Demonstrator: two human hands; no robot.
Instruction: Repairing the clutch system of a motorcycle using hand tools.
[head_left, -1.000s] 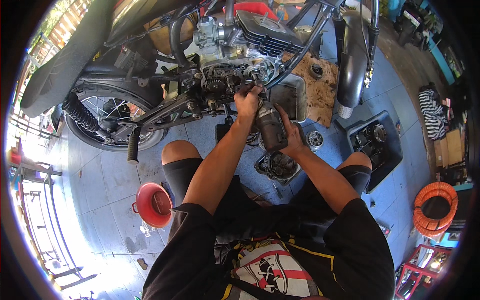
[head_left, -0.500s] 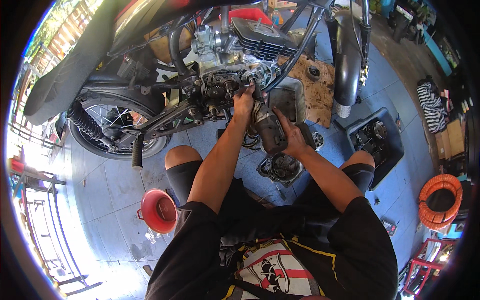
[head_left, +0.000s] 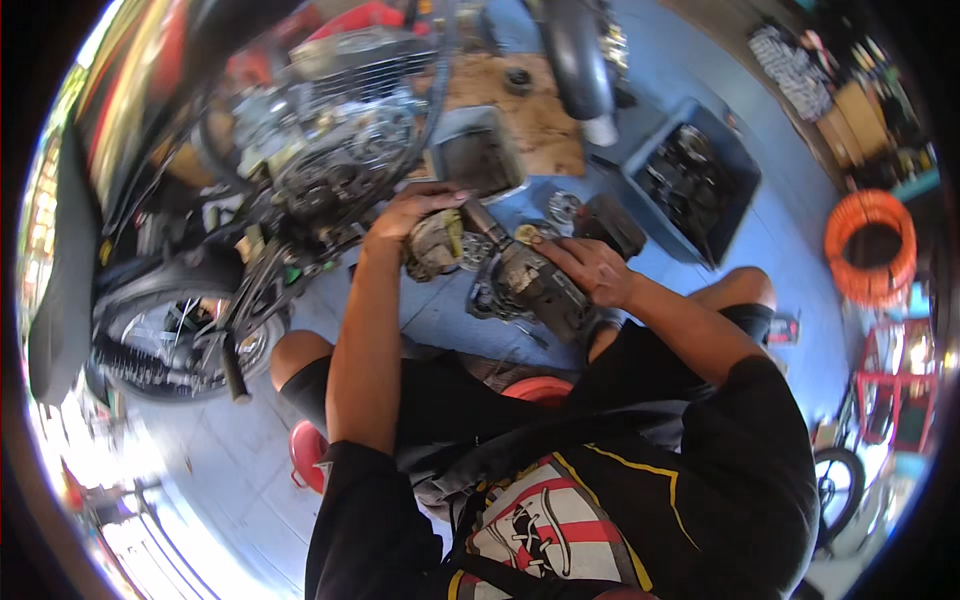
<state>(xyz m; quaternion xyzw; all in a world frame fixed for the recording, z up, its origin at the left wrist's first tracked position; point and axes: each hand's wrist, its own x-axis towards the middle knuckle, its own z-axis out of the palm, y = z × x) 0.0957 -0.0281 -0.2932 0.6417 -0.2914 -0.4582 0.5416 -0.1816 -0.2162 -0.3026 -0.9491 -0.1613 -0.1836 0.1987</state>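
My right hand is closed around the body of a grimy cordless impact wrench. The long socket on its nose points up and to the left, away from the motorcycle engine. My left hand has its fingers stretched out by the socket's tip; its thumb is hidden, and contact is hard to make out. Just under that hand is a dirty, yellowish cloth-like bundle. A metal engine cover lies on the floor, partly hidden by the wrench.
Beyond my hands stand a grey oily tray and a stained wooden board. To the right is a blue-grey bin of dark parts. An orange coil lies farther right. A red basin sits by my left leg.
The impact wrench has come away from the engine, and its nose has swung to the left. My left hand has left the engine side. The whole view has turned and blurred.
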